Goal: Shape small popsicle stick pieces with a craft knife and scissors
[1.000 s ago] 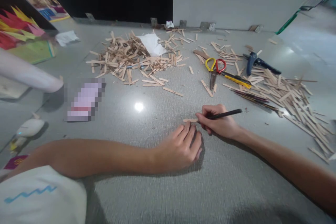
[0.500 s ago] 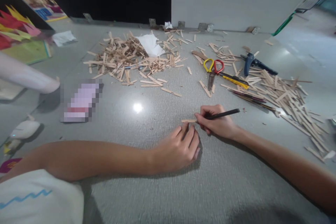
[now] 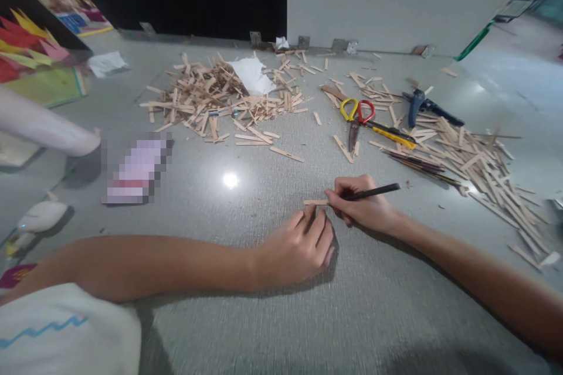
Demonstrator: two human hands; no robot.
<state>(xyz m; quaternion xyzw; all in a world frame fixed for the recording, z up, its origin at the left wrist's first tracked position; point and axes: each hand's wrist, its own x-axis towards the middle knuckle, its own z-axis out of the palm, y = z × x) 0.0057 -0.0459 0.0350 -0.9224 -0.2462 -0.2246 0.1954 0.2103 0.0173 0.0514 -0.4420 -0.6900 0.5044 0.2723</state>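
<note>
A short wooden stick (image 3: pixel 315 203) lies flat on the grey table (image 3: pixel 211 328) in front of me. My left hand (image 3: pixel 303 243) rests on the table with curled fingers, its fingertips pressing the stick from the near side. In my right hand (image 3: pixel 358 202) is a black pen (image 3: pixel 376 191), gripped between thumb and fingers, its tip hidden at the stick's right end. Beyond the hands lies a single loose stick (image 3: pixel 287 154).
Behind are a heap of wooden sticks (image 3: pixel 197 94) with white paper (image 3: pixel 253 75), scissors (image 3: pixel 358 123), a yellow cutter (image 3: pixel 393 136) and a blue tool (image 3: pixel 433 108). More sticks (image 3: pixel 488 170) lie right. A blurred phone-like object (image 3: pixel 139 169) and another person's arm (image 3: pixel 48 123) are left.
</note>
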